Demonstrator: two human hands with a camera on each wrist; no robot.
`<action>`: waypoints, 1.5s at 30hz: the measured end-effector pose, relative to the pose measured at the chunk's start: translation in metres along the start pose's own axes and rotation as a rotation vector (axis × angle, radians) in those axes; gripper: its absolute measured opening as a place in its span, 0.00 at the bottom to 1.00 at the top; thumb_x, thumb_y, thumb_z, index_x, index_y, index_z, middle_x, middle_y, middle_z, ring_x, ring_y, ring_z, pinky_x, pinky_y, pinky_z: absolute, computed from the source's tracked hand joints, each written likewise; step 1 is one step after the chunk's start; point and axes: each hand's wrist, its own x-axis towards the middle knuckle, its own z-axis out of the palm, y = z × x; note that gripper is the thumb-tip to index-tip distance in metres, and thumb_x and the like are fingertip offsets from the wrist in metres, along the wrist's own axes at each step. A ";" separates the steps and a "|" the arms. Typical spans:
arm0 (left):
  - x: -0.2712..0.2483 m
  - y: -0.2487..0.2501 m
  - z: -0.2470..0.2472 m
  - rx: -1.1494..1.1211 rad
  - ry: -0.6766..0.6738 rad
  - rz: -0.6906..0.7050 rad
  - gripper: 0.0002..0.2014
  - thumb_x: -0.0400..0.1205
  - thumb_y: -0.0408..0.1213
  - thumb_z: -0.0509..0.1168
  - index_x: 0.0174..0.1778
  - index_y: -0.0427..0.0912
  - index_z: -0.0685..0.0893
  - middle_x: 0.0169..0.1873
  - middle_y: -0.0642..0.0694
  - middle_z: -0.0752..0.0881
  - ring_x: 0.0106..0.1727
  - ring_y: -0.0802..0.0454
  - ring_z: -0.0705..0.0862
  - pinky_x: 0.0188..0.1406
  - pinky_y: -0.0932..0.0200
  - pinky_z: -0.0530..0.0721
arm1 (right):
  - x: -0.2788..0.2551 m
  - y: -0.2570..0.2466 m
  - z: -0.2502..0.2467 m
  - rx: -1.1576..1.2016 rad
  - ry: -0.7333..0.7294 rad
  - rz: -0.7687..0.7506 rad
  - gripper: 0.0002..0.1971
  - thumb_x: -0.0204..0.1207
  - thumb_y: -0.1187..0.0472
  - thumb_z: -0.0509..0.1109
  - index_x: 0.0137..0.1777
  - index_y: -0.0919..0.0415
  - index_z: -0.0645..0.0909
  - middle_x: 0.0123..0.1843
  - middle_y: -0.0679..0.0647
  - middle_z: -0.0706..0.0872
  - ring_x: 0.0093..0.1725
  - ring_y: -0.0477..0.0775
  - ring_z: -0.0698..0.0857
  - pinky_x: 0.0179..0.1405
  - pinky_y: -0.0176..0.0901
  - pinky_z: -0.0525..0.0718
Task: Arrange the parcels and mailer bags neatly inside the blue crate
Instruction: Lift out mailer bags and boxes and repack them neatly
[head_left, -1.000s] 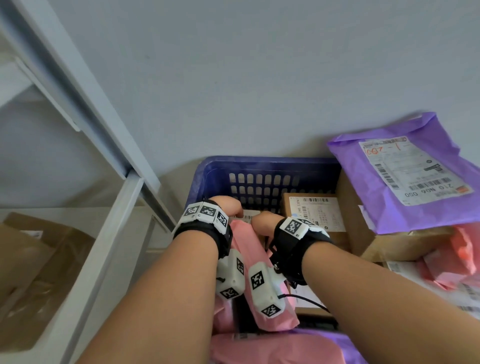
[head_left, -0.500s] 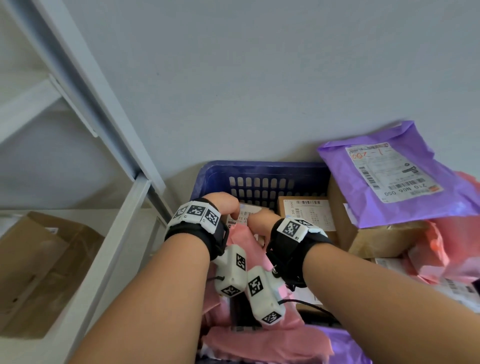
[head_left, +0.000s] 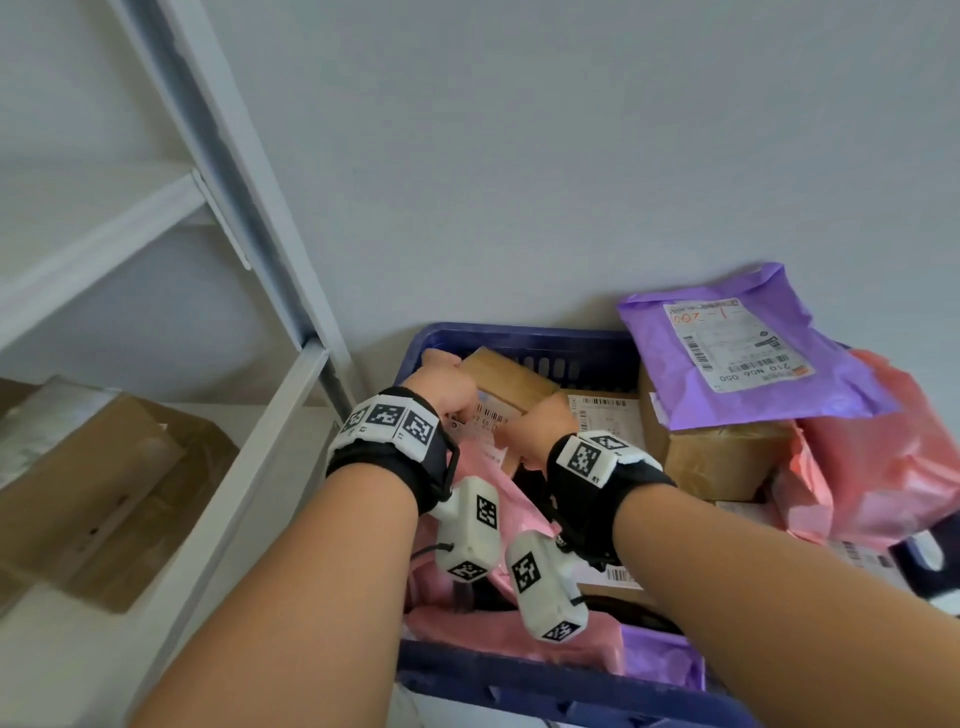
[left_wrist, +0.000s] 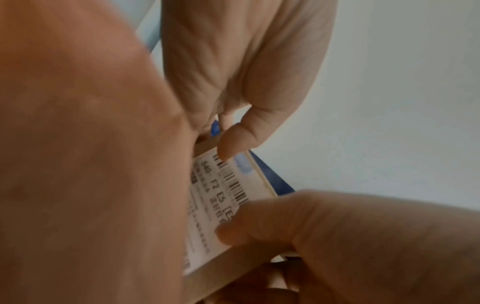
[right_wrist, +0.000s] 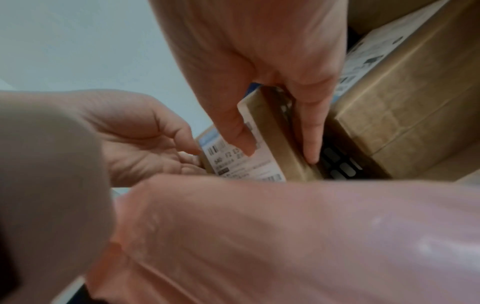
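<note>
The blue crate (head_left: 524, 336) stands against the wall, packed with parcels. Both hands hold a small cardboard box (head_left: 511, 382) with a white barcode label (left_wrist: 226, 205), tilted up at the crate's far left corner. My left hand (head_left: 447, 382) grips its left end, fingers curled over the label (right_wrist: 145, 139). My right hand (head_left: 532, 423) pinches the right end, thumb on the label and index finger down the side (right_wrist: 311, 144). A pink mailer bag (right_wrist: 285, 236) lies just under the hands. A purple mailer bag (head_left: 737, 353) rests on a larger cardboard box (head_left: 722, 457).
A white metal shelf frame (head_left: 234, 208) rises left of the crate, with a flattened cardboard box (head_left: 104, 493) on its shelf. Red-pink bags (head_left: 893, 457) pile up at the crate's right. Another labelled box (head_left: 608, 415) lies at the back and a purple mailer (head_left: 660, 654) at the front.
Both hands have raised the small cardboard box out from among the pink bags and tilted it toward the crate's far left corner. The head view has tipped upward.
</note>
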 end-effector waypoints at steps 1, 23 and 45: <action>-0.007 0.004 -0.002 -0.034 0.024 0.017 0.18 0.72 0.16 0.58 0.45 0.44 0.79 0.41 0.41 0.77 0.50 0.42 0.78 0.58 0.47 0.84 | -0.002 0.002 -0.003 0.054 0.001 -0.024 0.42 0.64 0.60 0.78 0.77 0.62 0.61 0.50 0.59 0.84 0.45 0.57 0.88 0.47 0.55 0.91; -0.073 -0.011 -0.002 0.450 0.016 0.028 0.25 0.82 0.40 0.68 0.74 0.39 0.74 0.71 0.41 0.79 0.71 0.44 0.78 0.69 0.56 0.76 | -0.094 -0.002 -0.062 -0.064 0.234 -0.628 0.46 0.57 0.47 0.81 0.73 0.52 0.60 0.66 0.51 0.71 0.59 0.57 0.80 0.54 0.45 0.79; -0.070 0.002 0.020 0.716 0.188 -0.014 0.35 0.72 0.49 0.74 0.72 0.37 0.72 0.67 0.36 0.79 0.67 0.38 0.80 0.67 0.45 0.80 | -0.109 0.024 -0.103 -0.042 0.284 -0.697 0.46 0.59 0.48 0.80 0.74 0.59 0.61 0.63 0.54 0.68 0.61 0.57 0.77 0.55 0.48 0.80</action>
